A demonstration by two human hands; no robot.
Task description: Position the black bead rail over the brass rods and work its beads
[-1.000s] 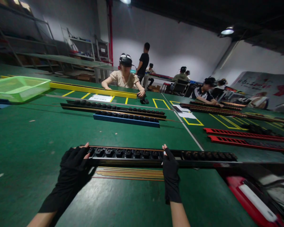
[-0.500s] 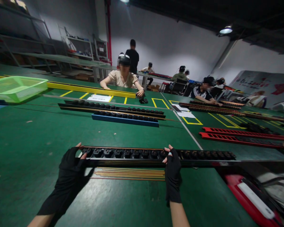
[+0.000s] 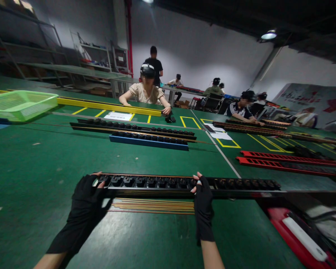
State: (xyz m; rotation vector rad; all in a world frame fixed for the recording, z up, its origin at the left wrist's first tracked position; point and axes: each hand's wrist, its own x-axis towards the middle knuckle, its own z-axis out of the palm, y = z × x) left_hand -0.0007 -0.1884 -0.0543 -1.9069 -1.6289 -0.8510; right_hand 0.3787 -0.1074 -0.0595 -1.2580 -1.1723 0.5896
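Observation:
A long black power strip housing [image 3: 162, 192] lies crosswise in front of me, with a row of black socket modules [image 3: 140, 182] set in it. A thin copper-coloured strip runs along its far edge. My left hand [image 3: 86, 198], in a black fingerless glove, grips the left end, thumb on the near side and fingers on the far side. Further right, my gloved right hand [image 3: 204, 205] pinches across the same housing, thumb near and index finger over the far edge. Several brass-coloured rods [image 3: 154, 205] lie on the green table just nearer to me, between the two hands.
Beyond lie a blue-edged socket strip [image 3: 148, 143] and black strips [image 3: 100, 127]. A green basket [image 3: 22, 106] stands left; red rails [image 3: 282, 164] lie right. A red-and-white object [image 3: 305, 239] is at lower right. A co-worker [image 3: 147, 89] sits opposite, hand on a yellow rail [image 3: 109, 106].
My left fingers have slid slightly right at the housing's end, and my right hand has shifted a little left. The housing stays in place. A standing person in the background has turned.

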